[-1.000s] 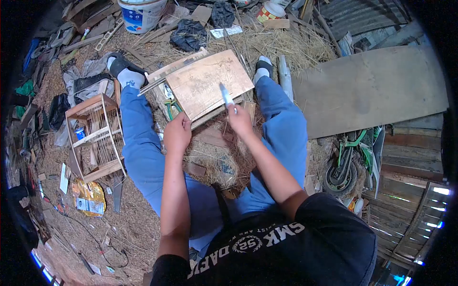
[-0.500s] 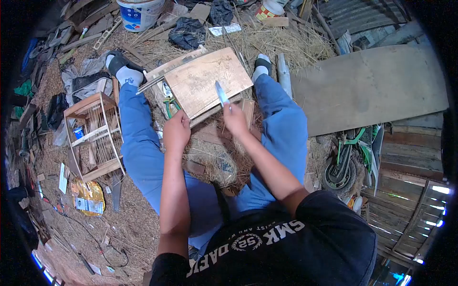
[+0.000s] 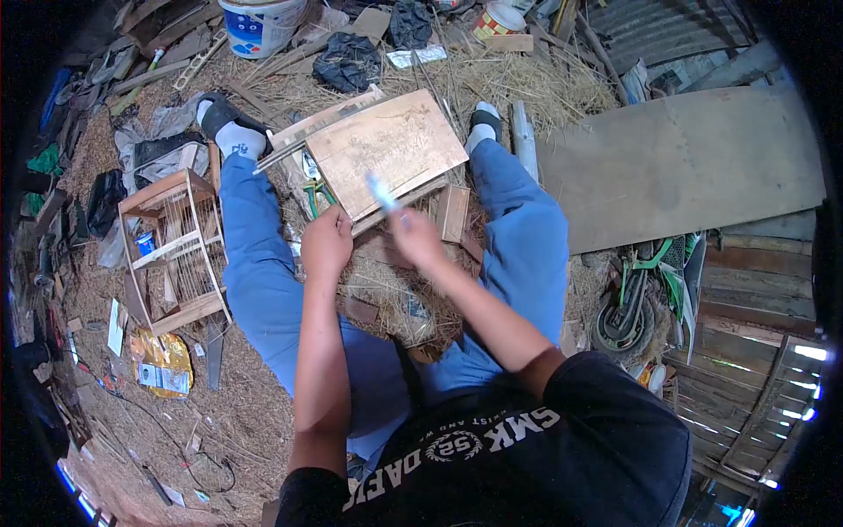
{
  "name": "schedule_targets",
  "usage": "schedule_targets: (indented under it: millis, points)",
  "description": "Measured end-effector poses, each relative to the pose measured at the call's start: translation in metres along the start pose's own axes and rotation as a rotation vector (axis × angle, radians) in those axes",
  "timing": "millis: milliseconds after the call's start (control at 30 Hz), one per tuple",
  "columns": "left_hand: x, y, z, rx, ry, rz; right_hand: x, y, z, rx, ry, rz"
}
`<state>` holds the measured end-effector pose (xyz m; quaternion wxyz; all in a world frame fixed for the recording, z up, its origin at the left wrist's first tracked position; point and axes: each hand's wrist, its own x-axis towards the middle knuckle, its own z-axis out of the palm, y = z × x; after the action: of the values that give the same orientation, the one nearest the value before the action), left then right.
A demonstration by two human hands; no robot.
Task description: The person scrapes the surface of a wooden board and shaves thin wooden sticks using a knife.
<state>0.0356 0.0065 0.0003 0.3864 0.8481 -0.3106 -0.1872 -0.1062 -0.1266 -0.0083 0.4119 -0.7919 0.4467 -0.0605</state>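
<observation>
A knife (image 3: 379, 189) with a pale blade, smeared by motion, is in my right hand (image 3: 416, 237), whose fingers wrap round the handle. Its blade lies over the front edge of a flat wooden board (image 3: 378, 145). My left hand (image 3: 327, 239) is closed at the board's near left corner, fingers pressed together; whatever they pinch is hidden. A thin light strip (image 3: 411, 183) runs along the board's near edge. Green-handled pliers (image 3: 317, 195) lie just left of the board, beyond my left hand. Thin wooden slats (image 3: 325, 121) rest along the board's far left side.
A wooden frame with thin bars (image 3: 176, 250) stands left of my leg. Small wood blocks (image 3: 452, 213) lie right of the board. A large flat panel (image 3: 685, 167) lies on the right, beside a green toy-like bike (image 3: 628, 307). A white bucket (image 3: 261, 26) stands at the back.
My right hand and the knife have moved left and slightly toward me, closer to my left hand. The left hand stays at the board's corner.
</observation>
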Motion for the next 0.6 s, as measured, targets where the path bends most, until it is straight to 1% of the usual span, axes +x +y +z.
schedule_targets:
  millis: [67, 100, 133, 200, 267, 333, 400, 467, 500, 533, 600]
  points:
    - [0.0, 0.003, -0.002, -0.001, -0.015, -0.027, -0.014, -0.001, 0.022, 0.027, -0.073, -0.15]
    - [0.001, 0.004, -0.003, -0.003, -0.03, -0.052, -0.011, -0.002, 0.017, 0.018, -0.101, -0.129]
    - [0.001, 0.003, -0.002, 0.001, -0.029, -0.053, -0.012, -0.007, 0.007, 0.066, -0.018, -0.104]
    - [-0.001, 0.0, 0.0, -0.029, 0.008, -0.017, 0.016, 0.014, -0.013, 0.113, 0.056, 0.009]
    - [-0.001, -0.003, 0.001, -0.03, -0.005, -0.021, 0.041, 0.031, -0.037, 0.07, 0.163, 0.09]
    - [0.001, -0.001, 0.001, -0.038, -0.013, -0.015, 0.037, 0.029, -0.026, 0.054, 0.173, 0.1]
    - [0.001, 0.001, 0.0, 0.001, -0.027, -0.041, 0.008, 0.016, 0.005, 0.036, 0.027, -0.003]
    - [0.002, 0.002, -0.001, -0.014, -0.03, -0.054, -0.018, -0.007, 0.021, 0.008, -0.098, -0.118]
    - [0.001, 0.002, -0.001, -0.028, -0.042, -0.068, -0.02, -0.018, 0.014, -0.036, -0.137, -0.109]
    - [0.001, 0.0, 0.0, -0.027, -0.044, -0.07, -0.012, -0.008, 0.012, -0.035, -0.14, -0.108]
    - [0.0, -0.004, 0.002, -0.071, -0.021, -0.012, 0.014, 0.018, -0.001, 0.036, 0.083, -0.025]
